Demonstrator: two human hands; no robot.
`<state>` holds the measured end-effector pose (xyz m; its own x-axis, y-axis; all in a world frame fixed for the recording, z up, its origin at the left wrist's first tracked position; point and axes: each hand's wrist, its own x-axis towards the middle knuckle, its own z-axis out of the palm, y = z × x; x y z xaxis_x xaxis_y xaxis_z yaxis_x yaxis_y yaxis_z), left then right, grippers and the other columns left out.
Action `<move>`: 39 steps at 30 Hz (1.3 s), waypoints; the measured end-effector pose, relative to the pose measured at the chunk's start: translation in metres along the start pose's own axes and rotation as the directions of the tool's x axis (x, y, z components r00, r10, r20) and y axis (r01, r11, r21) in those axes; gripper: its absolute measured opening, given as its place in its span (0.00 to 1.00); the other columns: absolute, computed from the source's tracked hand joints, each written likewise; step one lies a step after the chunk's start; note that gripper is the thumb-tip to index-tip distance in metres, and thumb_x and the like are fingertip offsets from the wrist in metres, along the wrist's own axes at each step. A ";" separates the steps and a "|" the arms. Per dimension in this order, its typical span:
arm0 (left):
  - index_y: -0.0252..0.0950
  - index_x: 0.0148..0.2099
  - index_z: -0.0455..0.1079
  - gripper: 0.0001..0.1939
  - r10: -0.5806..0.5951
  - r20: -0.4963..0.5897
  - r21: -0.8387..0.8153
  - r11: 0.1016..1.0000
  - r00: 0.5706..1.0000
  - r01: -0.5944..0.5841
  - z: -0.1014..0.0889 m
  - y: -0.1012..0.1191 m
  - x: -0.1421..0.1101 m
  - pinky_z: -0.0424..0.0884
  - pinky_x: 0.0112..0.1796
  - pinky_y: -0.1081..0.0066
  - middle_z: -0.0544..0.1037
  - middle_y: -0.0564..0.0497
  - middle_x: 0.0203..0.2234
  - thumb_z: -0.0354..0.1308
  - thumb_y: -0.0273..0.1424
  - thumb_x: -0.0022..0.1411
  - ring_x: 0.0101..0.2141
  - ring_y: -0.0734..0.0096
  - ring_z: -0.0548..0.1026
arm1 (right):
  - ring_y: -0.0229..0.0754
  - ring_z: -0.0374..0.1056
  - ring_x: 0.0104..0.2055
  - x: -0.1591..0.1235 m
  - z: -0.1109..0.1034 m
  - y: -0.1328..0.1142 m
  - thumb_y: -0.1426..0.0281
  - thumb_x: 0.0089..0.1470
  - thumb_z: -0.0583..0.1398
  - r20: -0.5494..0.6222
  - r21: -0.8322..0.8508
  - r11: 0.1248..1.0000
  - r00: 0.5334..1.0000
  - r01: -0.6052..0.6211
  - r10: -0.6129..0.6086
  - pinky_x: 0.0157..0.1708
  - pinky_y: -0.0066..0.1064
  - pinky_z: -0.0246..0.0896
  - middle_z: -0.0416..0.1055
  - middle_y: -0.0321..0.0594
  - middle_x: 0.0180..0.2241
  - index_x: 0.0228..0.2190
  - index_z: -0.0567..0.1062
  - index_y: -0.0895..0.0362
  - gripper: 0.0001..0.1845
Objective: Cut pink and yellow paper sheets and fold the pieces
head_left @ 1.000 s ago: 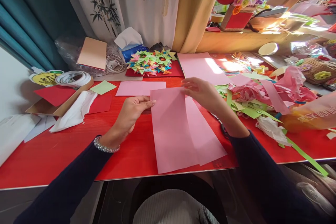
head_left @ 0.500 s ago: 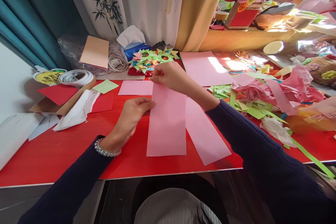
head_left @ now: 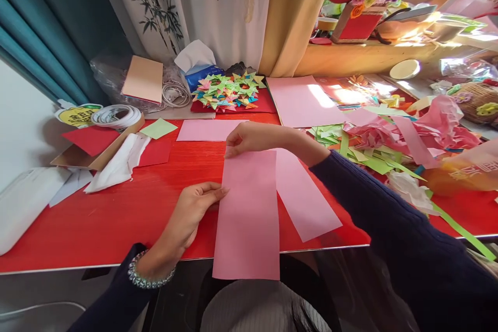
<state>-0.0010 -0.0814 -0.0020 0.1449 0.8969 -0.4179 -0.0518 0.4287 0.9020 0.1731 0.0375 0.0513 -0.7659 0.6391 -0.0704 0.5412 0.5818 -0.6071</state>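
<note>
Lower centre of frame: we hold pink sheet (head_left: 248, 218), left hand (head_left: 196, 208) pinching left edge, right hand (head_left: 251, 137) pinching top left corner.

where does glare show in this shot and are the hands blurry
In the head view, sunlight washes out a strip of the back pink sheet and the papers beside it; in the same head view, the left hand, right hand and held pink sheet look fairly sharp.

Bears, as red worktop (head_left: 148, 218), pink rectangle (head_left: 206, 130) beyond right hand (head_left: 254, 137), red paper (head_left: 156, 153) beyond left hand (head_left: 192, 210), slanted pink sheet (head_left: 307, 197) right of both.
</note>
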 end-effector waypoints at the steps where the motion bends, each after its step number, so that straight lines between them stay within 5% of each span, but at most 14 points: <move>1: 0.36 0.30 0.76 0.09 0.008 -0.014 -0.013 1.000 1.000 -0.008 -0.001 0.000 0.000 0.69 0.36 0.72 0.79 0.50 0.27 0.67 0.36 0.49 0.30 0.71 0.75 | 0.31 0.57 0.23 0.002 0.001 0.001 0.68 0.52 0.60 -0.004 0.008 0.999 0.999 0.046 -0.046 0.23 0.27 0.49 0.67 0.31 0.20 0.19 0.73 0.58 0.12; 7: 0.37 0.29 0.75 0.10 0.019 -0.084 0.055 0.998 0.996 -0.014 0.003 -0.012 -0.022 0.68 0.36 0.72 0.79 0.51 0.27 0.67 0.37 0.47 0.31 0.70 0.74 | 0.34 0.61 0.27 0.020 -0.006 0.020 0.70 0.52 0.58 -0.168 -0.086 0.995 0.983 0.055 -0.069 0.29 0.28 0.49 0.72 0.35 0.25 0.25 0.77 0.59 0.09; 10: 0.38 0.26 0.73 0.09 -0.110 0.023 0.149 0.983 0.994 0.106 0.002 -0.018 -0.052 0.68 0.32 0.71 0.78 0.53 0.23 0.65 0.38 0.49 0.27 0.69 0.75 | 0.34 0.61 0.28 0.021 -0.003 0.027 0.70 0.51 0.59 -0.169 -0.065 0.997 0.984 0.039 -0.050 0.29 0.28 0.49 0.72 0.35 0.26 0.26 0.78 0.59 0.08; 14: 0.38 0.23 0.73 0.10 -0.450 0.336 0.475 0.839 0.827 0.263 -0.011 -0.004 -0.072 0.68 0.26 0.69 0.78 0.50 0.17 0.63 0.38 0.50 0.20 0.66 0.74 | 0.34 0.60 0.27 0.015 0.006 0.023 0.69 0.52 0.58 -0.128 -0.030 0.998 0.990 0.058 -0.061 0.28 0.27 0.49 0.71 0.34 0.24 0.25 0.77 0.59 0.09; 15: 0.38 0.25 0.74 0.12 -0.431 0.332 0.518 0.827 0.839 0.220 -0.015 0.004 -0.067 0.68 0.25 0.70 0.78 0.49 0.18 0.60 0.41 0.52 0.20 0.66 0.74 | 0.33 0.61 0.27 0.013 0.007 0.019 0.68 0.52 0.59 -0.122 -0.014 0.998 0.990 0.066 -0.068 0.27 0.27 0.50 0.71 0.34 0.24 0.25 0.77 0.59 0.10; 17: 0.40 0.34 0.75 0.12 -0.063 0.126 0.527 0.849 0.990 -0.014 -0.020 0.021 -0.044 0.67 0.26 0.71 0.78 0.51 0.20 0.61 0.43 0.51 0.23 0.66 0.74 | 0.34 0.63 0.28 0.008 0.007 0.007 0.67 0.53 0.59 -0.124 0.037 0.994 0.987 0.105 -0.100 0.28 0.26 0.52 0.72 0.34 0.26 0.27 0.78 0.59 0.10; 19: 0.41 0.37 0.75 0.17 0.247 -0.069 0.576 0.801 0.967 -0.163 -0.018 0.036 -0.011 0.63 0.22 0.73 0.78 0.51 0.23 0.68 0.40 0.43 0.24 0.66 0.73 | 0.34 0.65 0.31 0.002 0.003 -0.006 0.68 0.54 0.59 -0.131 0.086 0.982 0.979 0.167 -0.155 0.31 0.25 0.55 0.73 0.35 0.28 0.27 0.78 0.58 0.09; 21: 0.40 0.32 0.76 0.13 0.228 0.009 0.515 0.834 0.974 -0.200 -0.010 0.047 0.019 0.60 0.20 0.73 0.76 0.51 0.21 0.67 0.41 0.45 0.21 0.68 0.70 | 0.35 0.66 0.33 -0.007 -0.004 -0.014 0.68 0.54 0.58 -0.241 0.079 0.979 0.957 0.188 -0.164 0.33 0.27 0.56 0.74 0.36 0.29 0.29 0.78 0.58 0.09; 23: 0.38 0.32 0.76 0.13 0.211 0.096 0.367 0.901 0.973 -0.232 0.000 0.053 0.040 0.63 0.22 0.73 0.77 0.49 0.23 0.66 0.41 0.48 0.23 0.68 0.71 | 0.37 0.67 0.35 -0.020 -0.009 -0.014 0.64 0.54 0.59 -0.505 0.073 0.990 0.860 0.124 -0.071 0.35 0.29 0.57 0.74 0.38 0.32 0.33 0.77 0.57 0.11; 26: 0.37 0.34 0.76 0.12 0.308 0.074 0.198 0.928 0.948 -0.317 0.010 0.053 0.053 0.62 0.22 0.76 0.76 0.50 0.25 0.66 0.39 0.49 0.23 0.74 0.70 | 0.40 0.68 0.39 -0.043 -0.007 -0.001 0.55 0.51 0.60 -0.760 0.285 0.957 0.620 0.046 0.196 0.36 0.30 0.60 0.73 0.42 0.38 0.41 0.73 0.57 0.21; 27: 0.36 0.33 0.76 0.12 0.339 0.047 0.179 0.923 0.940 -0.342 0.011 0.051 0.054 0.58 0.19 0.77 0.74 0.52 0.22 0.66 0.38 0.49 0.19 0.78 0.65 | 0.40 0.68 0.38 -0.050 -0.002 0.005 0.53 0.49 0.61 -0.739 0.381 0.924 0.614 0.039 0.279 0.34 0.29 0.61 0.72 0.43 0.38 0.41 0.73 0.58 0.24; 31: 0.34 0.25 0.70 0.14 0.364 0.036 0.197 0.911 0.931 -0.363 0.013 0.043 0.054 0.42 0.14 0.77 0.58 0.60 0.11 0.65 0.39 0.50 0.12 0.85 0.48 | 0.39 0.67 0.31 -0.064 0.029 0.019 0.48 0.44 0.62 -0.569 0.590 0.807 0.723 0.028 0.391 0.24 0.28 0.59 0.71 0.41 0.29 0.30 0.73 0.60 0.26; 34: 0.35 0.31 0.71 0.13 0.406 0.073 0.230 0.882 0.911 -0.411 0.011 0.043 0.053 0.46 0.13 0.78 0.63 0.60 0.14 0.64 0.40 0.51 0.12 0.85 0.52 | 0.39 0.65 0.28 -0.065 0.044 0.018 0.48 0.43 0.63 -0.580 0.632 0.771 0.710 0.083 0.400 0.21 0.27 0.56 0.69 0.39 0.25 0.25 0.72 0.60 0.25; 39: 0.41 0.50 0.70 0.18 0.579 0.070 0.274 0.772 0.812 -0.574 0.001 0.052 0.052 0.55 0.16 0.78 0.65 0.62 0.14 0.60 0.38 0.57 0.11 0.83 0.59 | 0.39 0.64 0.26 -0.065 0.047 0.015 0.48 0.43 0.63 -0.551 0.670 0.733 0.740 0.117 0.386 0.20 0.27 0.54 0.67 0.38 0.22 0.23 0.70 0.58 0.24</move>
<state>0.0052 -0.0125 0.0233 0.1567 0.9692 0.1902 0.1475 -0.2134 0.9658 0.2149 -0.0187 0.0094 -0.1664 0.9747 0.1494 0.0744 0.1635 -0.9837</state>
